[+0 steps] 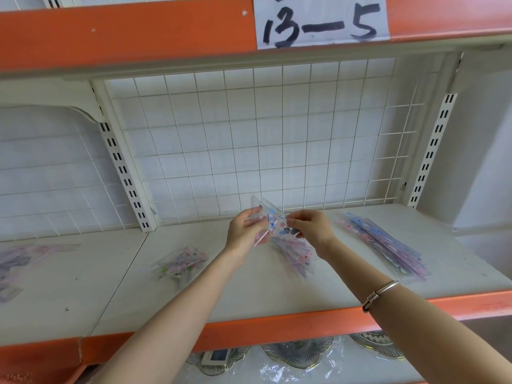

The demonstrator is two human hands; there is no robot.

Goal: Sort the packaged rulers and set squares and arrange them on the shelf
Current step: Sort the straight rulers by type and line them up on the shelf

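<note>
Above the middle of the white shelf [249, 289] I hold a clear packaged set square [274, 221] with blue and pink print. My left hand [245, 231] grips its left side, and my right hand [310, 228] pinches its right side. Under my right hand lies a loose pile of packaged set squares [295, 254]. A smaller pile of packaged pieces [181, 263] lies to the left on the shelf. At the right, a stack of long packaged rulers [388, 246] runs diagonally toward the shelf's front edge.
A white wire grid [263, 134] backs the shelf. An orange upper shelf edge carries a paper label [321, 22] reading 13-5. More packaged stationery [16, 261] lies on the neighbouring shelf at the left. Wrapped metal dishes [299, 356] sit below the orange front rail [277, 328].
</note>
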